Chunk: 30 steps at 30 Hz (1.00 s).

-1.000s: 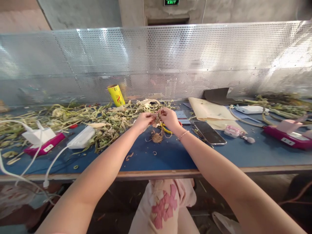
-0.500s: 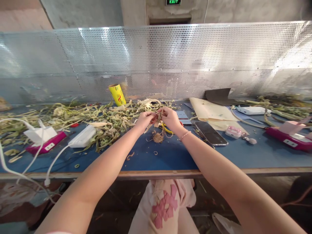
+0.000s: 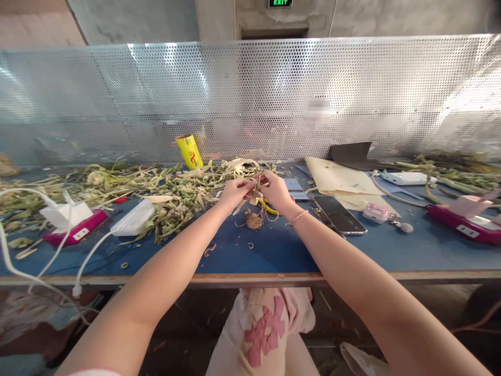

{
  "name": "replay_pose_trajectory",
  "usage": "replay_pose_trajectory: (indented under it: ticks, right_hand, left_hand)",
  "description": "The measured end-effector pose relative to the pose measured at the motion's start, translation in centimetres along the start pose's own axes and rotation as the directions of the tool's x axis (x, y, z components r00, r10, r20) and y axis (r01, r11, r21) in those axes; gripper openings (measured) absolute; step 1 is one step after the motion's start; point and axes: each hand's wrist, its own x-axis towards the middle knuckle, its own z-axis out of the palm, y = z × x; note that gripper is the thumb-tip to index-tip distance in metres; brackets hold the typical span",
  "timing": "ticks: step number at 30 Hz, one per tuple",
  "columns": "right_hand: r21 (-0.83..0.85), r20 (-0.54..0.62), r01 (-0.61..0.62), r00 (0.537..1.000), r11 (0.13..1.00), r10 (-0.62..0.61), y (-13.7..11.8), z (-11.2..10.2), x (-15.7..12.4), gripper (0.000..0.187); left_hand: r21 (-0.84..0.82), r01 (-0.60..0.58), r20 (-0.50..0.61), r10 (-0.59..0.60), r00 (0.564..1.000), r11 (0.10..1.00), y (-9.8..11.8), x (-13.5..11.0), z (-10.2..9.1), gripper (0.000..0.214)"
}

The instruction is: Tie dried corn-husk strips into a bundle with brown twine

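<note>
My left hand [image 3: 234, 192] and my right hand [image 3: 276, 191] meet above the blue table [image 3: 274, 250], both pinched on a small dried plant piece [image 3: 255, 194] held between them. Directly below on the table lies a small ball of twine [image 3: 253, 221] with loose strands. Yellow-handled scissors [image 3: 270, 209] lie partly hidden under my right wrist. A heap of dried green and pale plant stalks [image 3: 156, 190] spreads to the left of my hands.
A yellow roll [image 3: 189, 152] stands by the perforated metal screen [image 3: 250, 99]. White chargers [image 3: 133, 219] with cables and a pink device [image 3: 72, 233] lie left. A phone [image 3: 340, 214], paper sheets [image 3: 336, 177], a small pink case [image 3: 376, 212] and another pink device [image 3: 462, 222] lie right.
My hands stay together on the plant piece, with only small finger movements. The view has shifted very slightly.
</note>
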Motion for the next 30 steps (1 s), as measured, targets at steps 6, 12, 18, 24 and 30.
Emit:
replay_pose_trajectory:
  ticks: [6, 12, 18, 24, 30]
  right_hand:
    - [-0.129, 0.024, 0.084, 0.996, 0.988, -0.082, -0.12, -0.16, -0.11, 0.028]
    - [-0.153, 0.043, 0.125, 0.992, 0.98, -0.12, 0.06, -0.11, -0.09, 0.032]
    - [-0.13, 0.074, 0.162, 0.985, 0.978, -0.153, 0.12, 0.06, -0.22, 0.037]
    - [-0.02, 0.057, 0.106, 0.993, 0.994, -0.105, 0.4, 0.27, -0.07, 0.029]
    - [0.054, 0.039, 0.082, 0.996, 0.995, -0.084, 0.6, 0.21, 0.0, 0.028]
  left_hand:
    - [-0.136, 0.139, -0.043, -0.146, 0.988, 0.981, 0.51, -0.33, 0.44, 0.021]
    - [-0.147, 0.173, -0.075, -0.185, 0.98, 0.974, 0.61, -0.22, 0.51, 0.012]
    - [-0.081, 0.203, -0.107, -0.211, 0.972, 0.976, 0.94, -0.27, 0.61, 0.013]
    - [-0.087, 0.201, -0.085, -0.208, 0.974, 0.976, 0.54, -0.04, 0.75, 0.016]
    - [-0.132, 0.176, -0.091, -0.188, 0.978, 0.976, 0.65, 0.0, 0.78, 0.017]
